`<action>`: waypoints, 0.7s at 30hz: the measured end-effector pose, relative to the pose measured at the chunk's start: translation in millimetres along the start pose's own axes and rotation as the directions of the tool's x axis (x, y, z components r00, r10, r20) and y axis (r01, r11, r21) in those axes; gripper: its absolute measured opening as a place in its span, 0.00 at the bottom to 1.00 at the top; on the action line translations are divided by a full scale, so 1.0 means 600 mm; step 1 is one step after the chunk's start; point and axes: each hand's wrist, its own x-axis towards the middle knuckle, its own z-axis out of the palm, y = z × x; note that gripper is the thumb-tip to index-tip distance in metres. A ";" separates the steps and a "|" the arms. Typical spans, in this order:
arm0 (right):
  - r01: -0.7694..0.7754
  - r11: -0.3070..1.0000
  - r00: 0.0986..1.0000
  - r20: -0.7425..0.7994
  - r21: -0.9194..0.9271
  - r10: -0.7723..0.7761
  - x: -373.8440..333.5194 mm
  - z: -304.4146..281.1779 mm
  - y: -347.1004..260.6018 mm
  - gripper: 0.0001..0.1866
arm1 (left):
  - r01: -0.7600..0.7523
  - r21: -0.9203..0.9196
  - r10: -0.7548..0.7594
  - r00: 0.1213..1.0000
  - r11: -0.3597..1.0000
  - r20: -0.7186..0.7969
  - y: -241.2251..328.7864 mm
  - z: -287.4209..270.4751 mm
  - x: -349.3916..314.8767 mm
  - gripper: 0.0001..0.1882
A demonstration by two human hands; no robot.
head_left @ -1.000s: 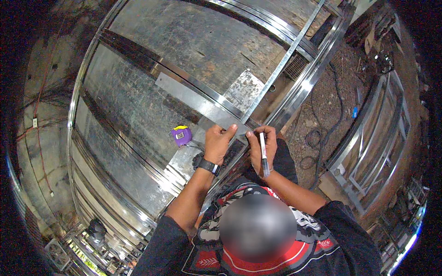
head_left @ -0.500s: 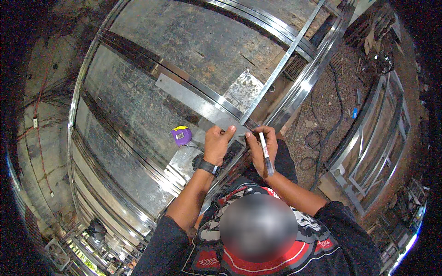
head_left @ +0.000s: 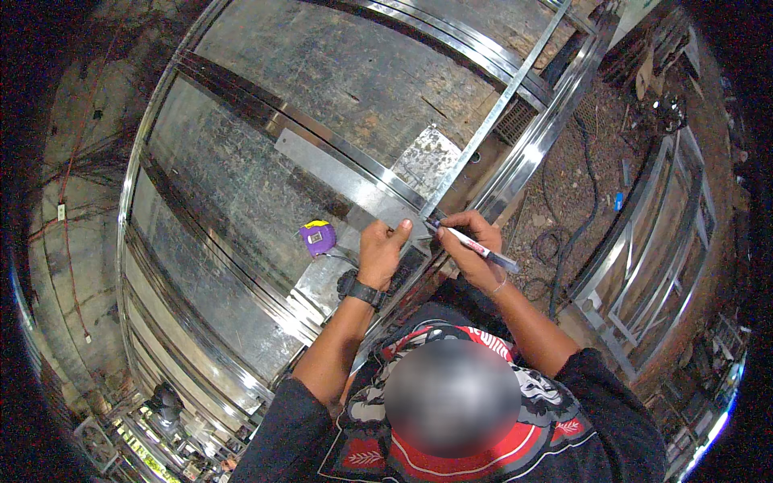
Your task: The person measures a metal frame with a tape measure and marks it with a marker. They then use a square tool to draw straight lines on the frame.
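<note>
My left hand (head_left: 382,251) is closed at the corner of a large metal square, its thumb pressed on the wide grey arm (head_left: 342,179). The square's narrow arm (head_left: 491,117) runs off to the far right across the metal bars. My right hand (head_left: 475,248) grips a white marker (head_left: 475,245), slanted with its tip end at the square's corner, beside a shiny metal bar (head_left: 354,157). The marker's very tip is too small to make out. Left of my left hand, a purple and yellow tape measure (head_left: 318,237) lies on the worn metal tabletop.
A shiny metal frame (head_left: 535,150) of several bars spans the table. A small scuffed metal plate (head_left: 427,158) lies beyond the square. On the ground at the right are a black cable (head_left: 594,189), a blue object (head_left: 618,201) and another metal frame (head_left: 648,258).
My right hand has turned the marker from nearly upright to slanted, bringing its tip end to the square's corner. My left hand has stayed in place on the square.
</note>
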 end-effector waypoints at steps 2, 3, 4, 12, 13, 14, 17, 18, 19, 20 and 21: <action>0.022 0.997 1.000 0.012 -0.071 -0.021 0.002 0.005 0.004 0.11 | -0.033 -0.104 0.031 0.999 0.994 -0.016 -0.010 0.009 0.001 0.20; 0.041 0.997 0.999 0.008 -0.067 -0.041 0.003 0.007 0.008 0.11 | -0.049 -0.155 0.046 0.999 0.987 -0.024 -0.011 0.011 0.001 0.21; 0.060 0.996 0.998 0.005 -0.064 -0.060 0.004 0.009 0.011 0.11 | -0.041 -0.117 0.038 0.999 0.992 -0.025 -0.012 0.010 0.001 0.21; 0.032 0.999 0.998 0.048 -0.034 -0.030 0.007 0.013 0.022 0.11 | -0.040 -0.104 0.039 0.999 0.994 -0.013 -0.022 0.009 0.003 0.22; 0.035 0.999 0.998 0.054 -0.042 -0.033 0.007 0.013 0.020 0.11 | -0.035 -0.074 0.034 0.999 0.997 -0.014 -0.021 0.008 0.003 0.22; 0.039 0.998 0.997 0.061 -0.049 -0.036 0.006 0.011 0.017 0.11 | -0.030 -0.043 0.029 0.999 0.999 -0.014 -0.020 0.007 0.003 0.23; 0.144 0.963 0.985 0.124 -0.226 -0.118 0.005 -0.004 0.009 0.11 | -0.051 -0.018 0.050 0.998 0.999 -0.031 -0.031 0.010 0.002 0.24; 0.132 0.957 0.988 0.117 -0.259 -0.105 0.002 -0.009 0.002 0.11 | -0.064 -0.019 0.063 0.997 0.998 -0.037 -0.029 0.010 0.001 0.24; 0.120 0.949 0.990 0.110 -0.292 -0.092 -0.003 -0.014 -0.007 0.11 | -0.050 -0.007 0.049 0.998 0.999 -0.039 -0.028 0.009 0.000 0.24; 0.109 0.939 0.992 0.103 -0.325 -0.079 -0.008 -0.016 -0.013 0.11 | -0.035 0.005 0.035 0.998 0.999 -0.042 -0.028 0.008 -0.001 0.24; 0.096 0.953 0.995 0.009 -0.286 -0.098 -0.012 -0.013 -0.016 0.12 | -0.022 0.019 0.023 0.999 1.000 -0.043 -0.020 0.007 -0.002 0.24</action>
